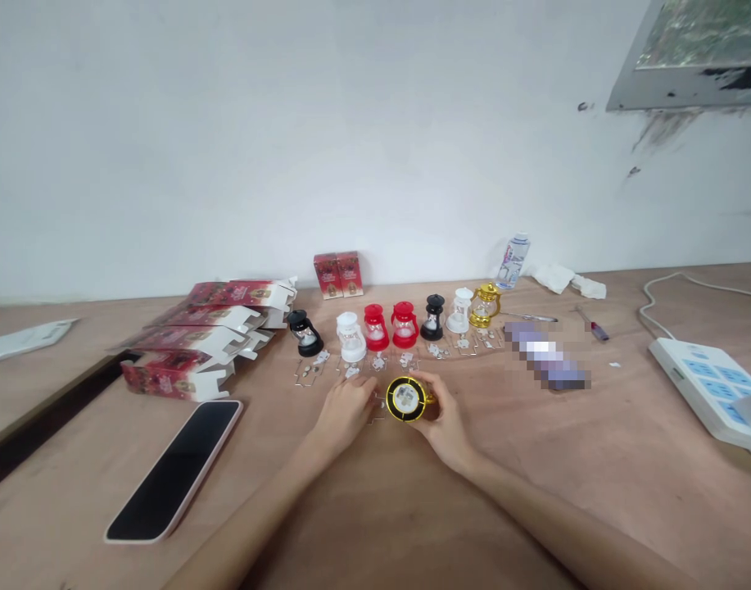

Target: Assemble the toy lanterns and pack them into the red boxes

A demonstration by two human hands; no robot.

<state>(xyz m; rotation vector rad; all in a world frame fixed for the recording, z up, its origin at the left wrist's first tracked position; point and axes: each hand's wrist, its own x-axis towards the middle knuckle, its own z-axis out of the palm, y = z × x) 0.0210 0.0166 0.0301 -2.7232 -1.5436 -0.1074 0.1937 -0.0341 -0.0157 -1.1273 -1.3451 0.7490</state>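
My right hand grips a small gold lantern, its round black-rimmed underside turned up toward me. Beside it, my left hand is closed with its fingertips down by the tabletop; whatever they pinch, if anything, is hidden. Bent wire pieces lie between the two hands. Behind them stands a row of small lanterns: a tilted black one, a white one, two red ones, another black one, another white one and a gold one. Small white parts and wires lie before the row.
Flattened red boxes are piled at left, above a phone. Two upright red boxes stand by the wall. To the right are a bottle, tissues, a screwdriver, a blurred purple item and a power strip.
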